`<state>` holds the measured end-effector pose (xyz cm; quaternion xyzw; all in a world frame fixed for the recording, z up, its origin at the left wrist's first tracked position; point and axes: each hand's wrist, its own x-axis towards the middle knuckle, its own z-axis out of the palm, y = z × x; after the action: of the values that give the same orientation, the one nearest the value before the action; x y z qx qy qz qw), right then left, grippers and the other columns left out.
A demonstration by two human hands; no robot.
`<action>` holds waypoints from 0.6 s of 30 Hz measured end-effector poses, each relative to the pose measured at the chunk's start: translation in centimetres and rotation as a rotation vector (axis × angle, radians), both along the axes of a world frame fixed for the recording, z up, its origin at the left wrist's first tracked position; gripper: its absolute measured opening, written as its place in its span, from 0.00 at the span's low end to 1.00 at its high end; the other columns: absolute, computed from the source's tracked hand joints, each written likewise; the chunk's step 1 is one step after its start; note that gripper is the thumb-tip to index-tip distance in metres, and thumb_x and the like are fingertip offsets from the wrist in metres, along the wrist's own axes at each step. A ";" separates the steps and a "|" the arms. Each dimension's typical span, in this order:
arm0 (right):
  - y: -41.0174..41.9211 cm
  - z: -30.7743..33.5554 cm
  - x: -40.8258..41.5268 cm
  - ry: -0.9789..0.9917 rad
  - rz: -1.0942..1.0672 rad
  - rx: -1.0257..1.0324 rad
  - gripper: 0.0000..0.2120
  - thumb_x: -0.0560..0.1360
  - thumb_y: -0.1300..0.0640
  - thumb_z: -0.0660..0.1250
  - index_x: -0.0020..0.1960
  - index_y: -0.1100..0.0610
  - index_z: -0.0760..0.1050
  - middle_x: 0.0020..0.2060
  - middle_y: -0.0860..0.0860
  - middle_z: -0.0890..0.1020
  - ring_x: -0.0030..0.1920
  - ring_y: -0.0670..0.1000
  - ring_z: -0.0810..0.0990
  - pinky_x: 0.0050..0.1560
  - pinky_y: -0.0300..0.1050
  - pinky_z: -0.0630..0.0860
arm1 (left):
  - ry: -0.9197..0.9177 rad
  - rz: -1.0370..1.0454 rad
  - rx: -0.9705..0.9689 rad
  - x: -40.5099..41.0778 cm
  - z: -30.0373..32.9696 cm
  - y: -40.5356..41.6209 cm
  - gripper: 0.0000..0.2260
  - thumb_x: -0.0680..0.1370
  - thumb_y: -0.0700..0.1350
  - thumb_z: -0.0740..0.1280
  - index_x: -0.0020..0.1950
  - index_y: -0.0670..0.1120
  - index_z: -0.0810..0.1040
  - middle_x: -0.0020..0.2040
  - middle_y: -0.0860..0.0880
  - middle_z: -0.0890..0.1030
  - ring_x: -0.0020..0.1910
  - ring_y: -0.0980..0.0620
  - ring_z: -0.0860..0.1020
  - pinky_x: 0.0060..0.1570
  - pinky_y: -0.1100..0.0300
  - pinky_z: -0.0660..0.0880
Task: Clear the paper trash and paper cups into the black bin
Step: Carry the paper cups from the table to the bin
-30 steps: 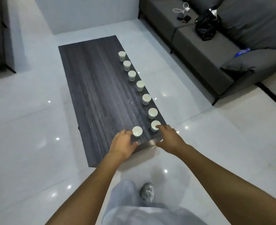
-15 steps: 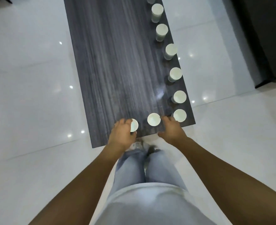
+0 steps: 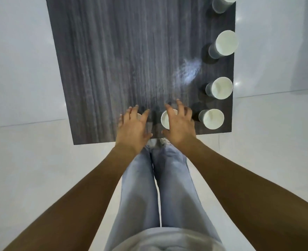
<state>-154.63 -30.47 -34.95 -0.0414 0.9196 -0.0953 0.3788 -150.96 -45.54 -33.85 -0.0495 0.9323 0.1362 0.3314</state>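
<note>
Several white paper cups stand along the right edge of the dark wood-grain table: one at the near corner, one behind it, a third farther back. My left hand spreads its fingers over a cup that is almost fully hidden. My right hand hovers with splayed fingers over another cup near the table's front edge. Neither hand visibly grips a cup. The black bin and paper trash are out of view.
Another cup is cut off at the top edge. White glossy floor tiles surround the table. My legs in light jeans stand right against the table's near edge.
The view has dropped closer to the table's near end. Both hands have moved forward over the two front cups, fingers now spread wider.
</note>
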 end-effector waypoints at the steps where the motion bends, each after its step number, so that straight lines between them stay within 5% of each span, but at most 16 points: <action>1: 0.0 -0.6 0.1 -0.013 0.003 -0.002 0.39 0.71 0.51 0.73 0.75 0.46 0.55 0.76 0.51 0.49 0.74 0.64 0.51 0.68 0.64 0.63 | -0.021 -0.007 -0.008 0.3 -0.6 0.2 0.29 0.79 0.54 0.63 0.77 0.53 0.55 0.78 0.45 0.54 0.77 0.42 0.51 0.74 0.42 0.52; 5: 0.4 -2.1 0.2 -0.013 0.027 -0.034 0.35 0.71 0.54 0.74 0.72 0.47 0.59 0.76 0.50 0.51 0.73 0.63 0.54 0.65 0.62 0.67 | -0.060 -0.041 -0.063 1.2 -2.2 0.5 0.32 0.78 0.47 0.66 0.77 0.53 0.52 0.78 0.44 0.49 0.77 0.40 0.46 0.74 0.41 0.51; 9: 0.8 -1.7 -0.2 0.026 0.065 -0.097 0.29 0.72 0.58 0.71 0.69 0.50 0.63 0.70 0.53 0.61 0.67 0.59 0.61 0.58 0.55 0.75 | -0.041 0.010 -0.036 1.0 -2.3 0.2 0.30 0.76 0.38 0.67 0.75 0.49 0.59 0.77 0.43 0.55 0.75 0.41 0.54 0.69 0.45 0.62; 18: -1.7 6.6 -3.3 -0.002 0.255 -0.083 0.35 0.72 0.59 0.71 0.73 0.49 0.59 0.68 0.53 0.62 0.66 0.58 0.63 0.57 0.52 0.75 | 0.031 0.215 -0.017 1.7 5.7 -3.6 0.26 0.76 0.45 0.67 0.73 0.50 0.63 0.72 0.45 0.63 0.69 0.44 0.63 0.64 0.50 0.69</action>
<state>-157.96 -32.19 -28.38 -0.1735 0.9017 -0.0846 0.3869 -149.22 -49.17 -28.19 -0.1499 0.9277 0.1640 0.3000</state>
